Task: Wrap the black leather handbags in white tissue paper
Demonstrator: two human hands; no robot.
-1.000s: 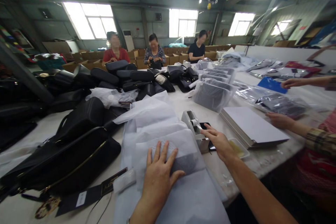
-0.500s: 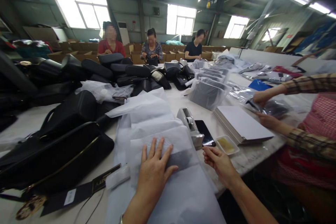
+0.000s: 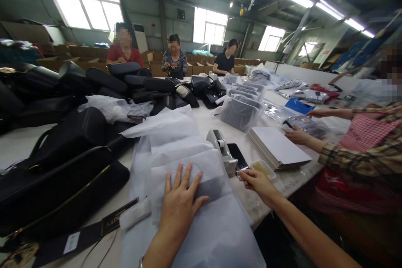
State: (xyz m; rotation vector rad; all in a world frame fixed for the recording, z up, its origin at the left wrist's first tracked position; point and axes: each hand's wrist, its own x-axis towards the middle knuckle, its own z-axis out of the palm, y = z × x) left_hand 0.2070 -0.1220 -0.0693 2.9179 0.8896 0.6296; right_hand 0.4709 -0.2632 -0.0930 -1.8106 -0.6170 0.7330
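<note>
My left hand (image 3: 180, 201) lies flat with spread fingers on white tissue paper (image 3: 220, 226), over a dark shape that shows through a folded sheet. Just right of the paper, my right hand (image 3: 256, 182) is pinched at the front end of a tape dispenser (image 3: 221, 150); what its fingertips hold is too small to make out. A black phone (image 3: 238, 157) lies beside the dispenser, and a small clear tray with something yellow (image 3: 263, 169) is behind my right hand.
Black bags (image 3: 63, 184) crowd the left, with a black tag (image 3: 84, 234) in front. Right of centre are wrapped grey items (image 3: 240, 113) and a stack of white boards (image 3: 279, 146). A co-worker (image 3: 354, 163) handles a plastic-wrapped item at right; three people sit across the table.
The view has turned slightly right, shifting things left. My left hand stays on the paper, and my right hand is still pinched near the dispenser. The co-worker's hands have moved apart somewhat.
</note>
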